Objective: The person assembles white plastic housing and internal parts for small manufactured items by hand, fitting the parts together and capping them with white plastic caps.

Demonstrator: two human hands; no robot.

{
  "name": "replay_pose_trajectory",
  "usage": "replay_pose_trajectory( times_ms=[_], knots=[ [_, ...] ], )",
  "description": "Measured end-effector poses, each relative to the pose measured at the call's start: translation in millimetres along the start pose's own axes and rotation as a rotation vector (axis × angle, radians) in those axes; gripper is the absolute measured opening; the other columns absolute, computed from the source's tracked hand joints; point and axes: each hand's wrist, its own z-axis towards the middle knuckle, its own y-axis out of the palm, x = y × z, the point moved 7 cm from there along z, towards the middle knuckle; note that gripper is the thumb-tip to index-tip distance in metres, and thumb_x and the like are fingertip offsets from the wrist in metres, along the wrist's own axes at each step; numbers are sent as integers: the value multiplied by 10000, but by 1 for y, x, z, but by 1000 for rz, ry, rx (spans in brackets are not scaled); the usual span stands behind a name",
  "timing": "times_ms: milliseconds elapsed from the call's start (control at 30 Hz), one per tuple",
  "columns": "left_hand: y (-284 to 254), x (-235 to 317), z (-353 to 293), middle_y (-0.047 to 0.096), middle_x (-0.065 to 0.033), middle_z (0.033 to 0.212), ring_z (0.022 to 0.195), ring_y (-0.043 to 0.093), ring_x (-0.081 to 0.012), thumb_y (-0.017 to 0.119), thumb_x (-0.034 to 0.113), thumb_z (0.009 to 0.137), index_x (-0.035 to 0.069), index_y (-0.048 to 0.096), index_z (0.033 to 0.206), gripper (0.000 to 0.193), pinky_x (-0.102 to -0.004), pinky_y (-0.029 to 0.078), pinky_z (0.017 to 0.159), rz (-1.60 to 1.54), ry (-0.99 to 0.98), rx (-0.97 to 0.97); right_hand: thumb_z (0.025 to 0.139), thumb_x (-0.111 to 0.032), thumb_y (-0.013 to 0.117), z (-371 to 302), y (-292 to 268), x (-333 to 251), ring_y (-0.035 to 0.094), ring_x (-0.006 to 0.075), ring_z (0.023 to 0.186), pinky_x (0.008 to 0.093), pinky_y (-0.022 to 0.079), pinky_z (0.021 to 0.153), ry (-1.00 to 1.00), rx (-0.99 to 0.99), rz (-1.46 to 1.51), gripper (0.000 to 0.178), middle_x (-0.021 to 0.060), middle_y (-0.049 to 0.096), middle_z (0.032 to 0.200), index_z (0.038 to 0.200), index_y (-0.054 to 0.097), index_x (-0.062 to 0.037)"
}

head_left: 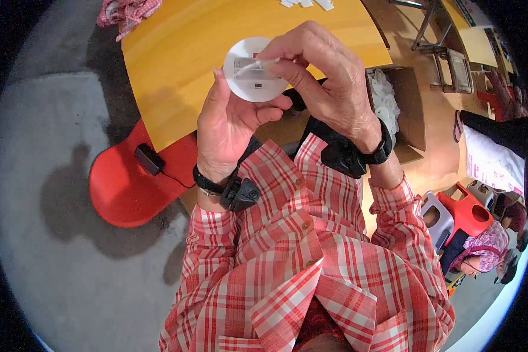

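Observation:
My left hand (pixel 229 117) holds a round white plastic disc (pixel 270 92) by its lower left edge, thumb at the side and fingers curled underneath. A rectangular recess with a small dark slot below it shows on the disc's face. Over the disc, my right hand (pixel 328 73) pinches with thumb and forefinger at a thin whitish strip (pixel 245 70) that lies across the recess. Whether the strip is film, tape or wire is too small to tell. Both hands are above the near edge of the yellow table (pixel 182 76).
Several white pieces (pixel 306 3) lie at the table's far edge, a checked cloth (pixel 129 9) at its far left corner. Right of my hands stands a cardboard box (pixel 412 111) of whitish plastic parts. A black adapter (pixel 149 159) rests on a red seat (pixel 120 196). Another person (pixel 481 249) is at lower right.

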Motion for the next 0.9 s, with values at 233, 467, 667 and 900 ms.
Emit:
replay_pose_trajectory(
  times_ms=[233,467,667,900],
  knots=[
    [-4,2,1,583,-163,1074,844,639,-273,368,476,935,-21,411,1236,582,-306,559,686,-27,33,74,644,-58,610,-10,3,2,542,237,796,336,445,701,-180,-76,-293,260,26,571,816,888,619,-148],
    [-11,1,3,569,-161,1105,886,619,-274,385,462,936,-15,408,1241,567,-297,541,714,-40,70,98,662,-45,597,-17,9,6,540,253,813,348,456,705,-179,-72,-298,303,49,564,842,956,586,-119],
    [-12,0,3,511,-169,1202,1026,566,-328,404,423,940,10,358,1292,544,-358,506,838,-34,150,116,801,-137,621,-31,-1,26,561,229,666,331,465,603,270,66,-118,180,87,576,765,951,584,-45],
    [-14,4,1,473,-132,1251,1148,487,-276,528,398,889,42,348,1301,573,-445,418,968,299,362,211,841,-268,645,-46,15,45,585,114,655,256,477,594,745,-31,217,334,97,620,744,950,571,40]
  ],
)
